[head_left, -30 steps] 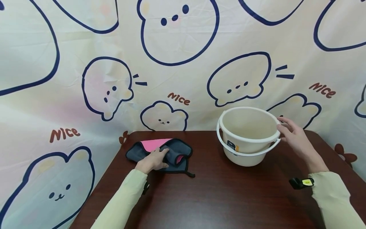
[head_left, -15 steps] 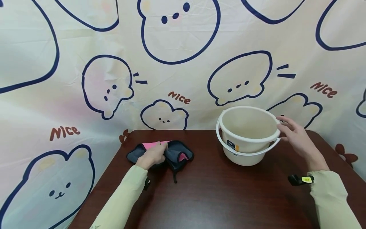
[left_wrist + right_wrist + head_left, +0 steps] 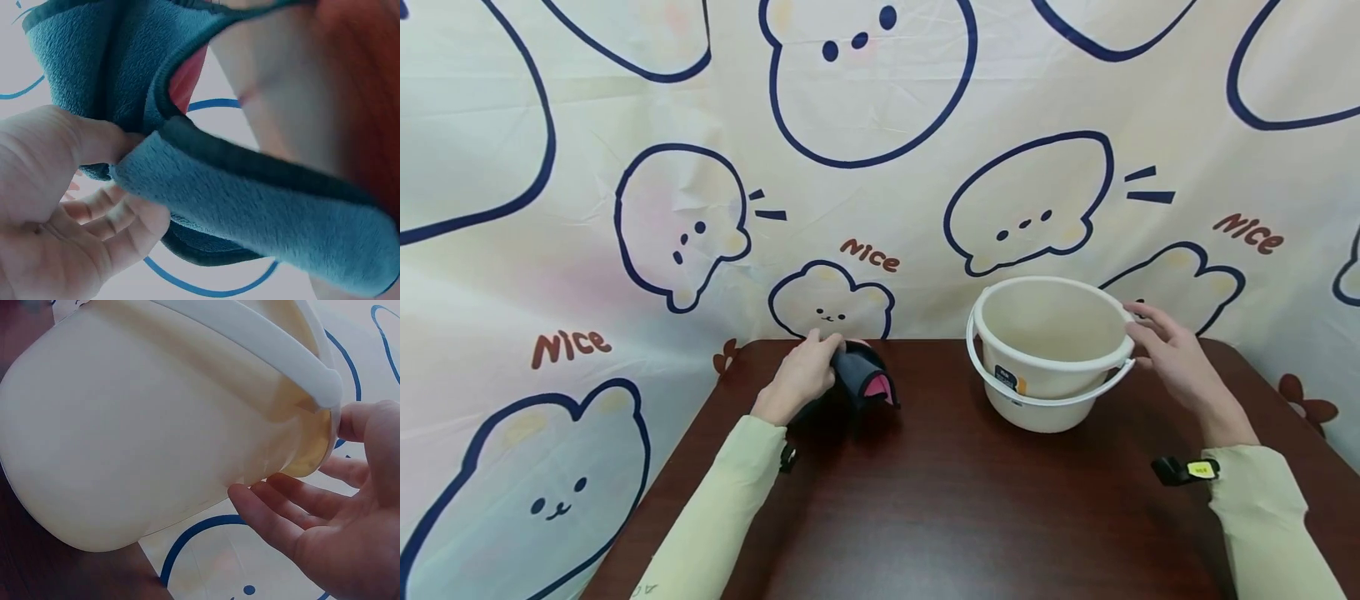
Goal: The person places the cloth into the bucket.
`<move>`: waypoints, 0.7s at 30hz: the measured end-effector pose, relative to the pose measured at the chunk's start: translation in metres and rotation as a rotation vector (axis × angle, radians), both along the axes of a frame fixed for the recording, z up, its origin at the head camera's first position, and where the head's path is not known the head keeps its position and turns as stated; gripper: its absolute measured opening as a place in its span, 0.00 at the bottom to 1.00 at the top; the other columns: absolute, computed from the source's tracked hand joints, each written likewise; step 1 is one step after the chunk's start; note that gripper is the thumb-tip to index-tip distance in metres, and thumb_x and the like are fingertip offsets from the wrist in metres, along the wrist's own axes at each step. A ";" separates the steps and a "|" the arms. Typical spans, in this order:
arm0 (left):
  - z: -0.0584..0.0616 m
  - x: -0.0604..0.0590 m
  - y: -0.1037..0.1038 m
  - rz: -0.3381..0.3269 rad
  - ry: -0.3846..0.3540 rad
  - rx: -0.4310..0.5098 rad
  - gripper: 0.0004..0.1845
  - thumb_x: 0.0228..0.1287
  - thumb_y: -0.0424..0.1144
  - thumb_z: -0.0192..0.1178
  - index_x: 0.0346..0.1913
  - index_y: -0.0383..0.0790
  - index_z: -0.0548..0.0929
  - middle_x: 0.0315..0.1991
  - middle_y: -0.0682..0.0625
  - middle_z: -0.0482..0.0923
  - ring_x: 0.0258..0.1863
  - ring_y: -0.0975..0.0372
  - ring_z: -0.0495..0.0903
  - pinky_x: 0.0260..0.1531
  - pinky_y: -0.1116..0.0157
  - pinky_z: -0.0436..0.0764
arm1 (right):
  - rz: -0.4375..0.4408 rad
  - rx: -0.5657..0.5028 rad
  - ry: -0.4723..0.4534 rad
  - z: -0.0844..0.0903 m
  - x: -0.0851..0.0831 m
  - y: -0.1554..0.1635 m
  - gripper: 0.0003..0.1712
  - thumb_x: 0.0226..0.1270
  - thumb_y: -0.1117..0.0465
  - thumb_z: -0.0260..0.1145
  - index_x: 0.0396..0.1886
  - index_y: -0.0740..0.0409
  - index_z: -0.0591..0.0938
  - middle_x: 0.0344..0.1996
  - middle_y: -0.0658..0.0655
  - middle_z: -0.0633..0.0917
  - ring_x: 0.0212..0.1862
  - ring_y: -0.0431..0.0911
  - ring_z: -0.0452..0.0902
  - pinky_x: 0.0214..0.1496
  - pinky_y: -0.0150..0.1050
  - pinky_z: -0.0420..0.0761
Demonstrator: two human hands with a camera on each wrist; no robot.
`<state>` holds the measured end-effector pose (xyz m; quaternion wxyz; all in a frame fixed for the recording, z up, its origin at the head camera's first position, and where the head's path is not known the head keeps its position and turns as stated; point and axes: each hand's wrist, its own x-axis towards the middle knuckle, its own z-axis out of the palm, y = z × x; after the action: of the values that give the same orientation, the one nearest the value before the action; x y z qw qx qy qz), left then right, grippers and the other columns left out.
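My left hand (image 3: 797, 377) pinches a grey fleecy cloth (image 3: 859, 373) with black edging and a pink reverse side, raised over the left back of the table. In the left wrist view, the cloth (image 3: 250, 206) hangs in folds between the thumb and fingers of the left hand (image 3: 56, 206). To the right stands a white bucket (image 3: 1048, 417) with its handle lowered across the front. My right hand (image 3: 1176, 358) is at the bucket's right side. Seen from the right wrist, the fairly straight fingers (image 3: 269, 519) touch the bucket's wall and rim (image 3: 337, 419).
A dark brown table (image 3: 925, 500) carries the bucket. Behind it hangs a pale curtain (image 3: 865, 208) with blue cartoon outlines. The bucket's handle (image 3: 1045, 400) sticks out a little in front of its wall.
The cloth lay spread on the table; my left hand has gathered it and lifted it up and back, so it now hangs bunched. My right hand and the bucket have hardly moved.
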<state>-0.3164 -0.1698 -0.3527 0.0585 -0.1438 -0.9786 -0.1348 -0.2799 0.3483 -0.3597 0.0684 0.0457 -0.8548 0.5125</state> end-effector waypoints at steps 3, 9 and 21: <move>0.007 0.000 0.003 -0.002 0.026 0.037 0.17 0.64 0.29 0.57 0.54 0.45 0.77 0.50 0.40 0.70 0.39 0.49 0.78 0.50 0.48 0.82 | 0.002 -0.004 0.003 0.000 -0.001 -0.001 0.38 0.74 0.37 0.47 0.78 0.45 0.55 0.67 0.65 0.66 0.45 0.24 0.76 0.44 0.26 0.80; 0.017 -0.001 0.007 -0.010 0.067 0.076 0.18 0.63 0.27 0.56 0.54 0.45 0.77 0.48 0.41 0.70 0.41 0.49 0.77 0.51 0.49 0.82 | -0.001 -0.001 -0.004 0.000 -0.002 0.000 0.38 0.74 0.37 0.47 0.78 0.45 0.55 0.68 0.65 0.67 0.45 0.25 0.76 0.44 0.26 0.80; 0.037 0.001 0.024 -0.076 0.189 0.157 0.17 0.64 0.26 0.56 0.52 0.45 0.77 0.45 0.43 0.71 0.40 0.51 0.77 0.44 0.53 0.83 | -0.010 -0.005 0.010 -0.003 0.000 0.000 0.38 0.75 0.37 0.47 0.78 0.45 0.56 0.67 0.66 0.66 0.45 0.24 0.76 0.44 0.26 0.80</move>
<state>-0.3149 -0.1458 -0.3155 0.1563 -0.1878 -0.9490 -0.1991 -0.2798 0.3485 -0.3628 0.0753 0.0436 -0.8533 0.5142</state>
